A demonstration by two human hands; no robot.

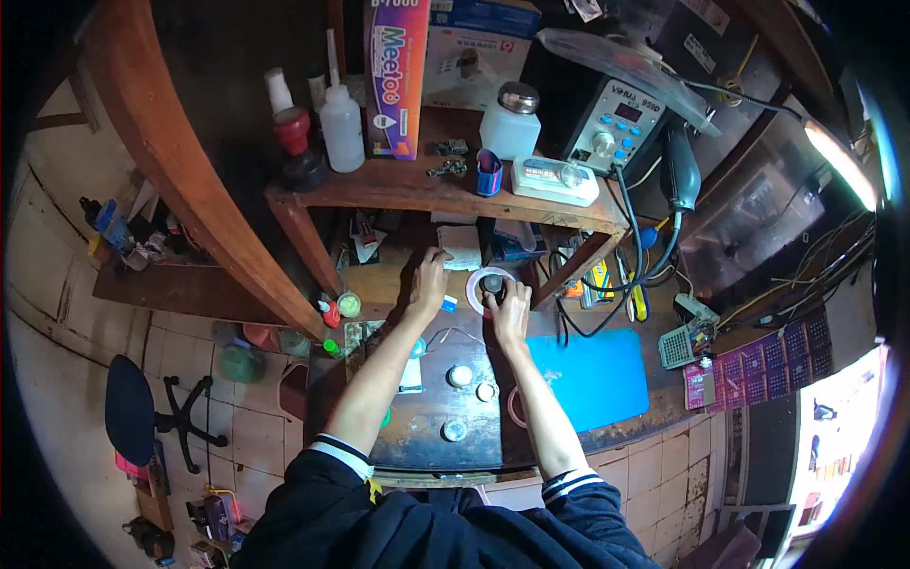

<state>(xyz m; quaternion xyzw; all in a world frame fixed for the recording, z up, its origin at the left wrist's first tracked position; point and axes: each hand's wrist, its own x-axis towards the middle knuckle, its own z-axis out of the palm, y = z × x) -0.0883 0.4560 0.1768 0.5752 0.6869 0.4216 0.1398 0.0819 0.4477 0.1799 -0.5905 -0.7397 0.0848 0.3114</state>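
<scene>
The right hand (510, 313) rests at the far edge of the table (445, 417), its fingers closed around a small dark round object (493, 284) that sits inside a pale ring, apparently a roll of tape (486, 282). The left hand (428, 280) lies just beside it to the left, fingers extended and pressed flat on a light wooden block (379, 283); it grips nothing.

For good execution, the left hand is best kept planted as a brace so the work does not slide. The right fingers should hold the dark object with light, even pressure and keep it centred in the ring, since a tilt could jam it against the inner wall. Whether the object is already fully seated cannot be told from this view.

Several small round caps (461, 376) lie on the table nearer the body, and a blue mat (592, 375) lies to the right; the forearms should stay clear of both.
</scene>
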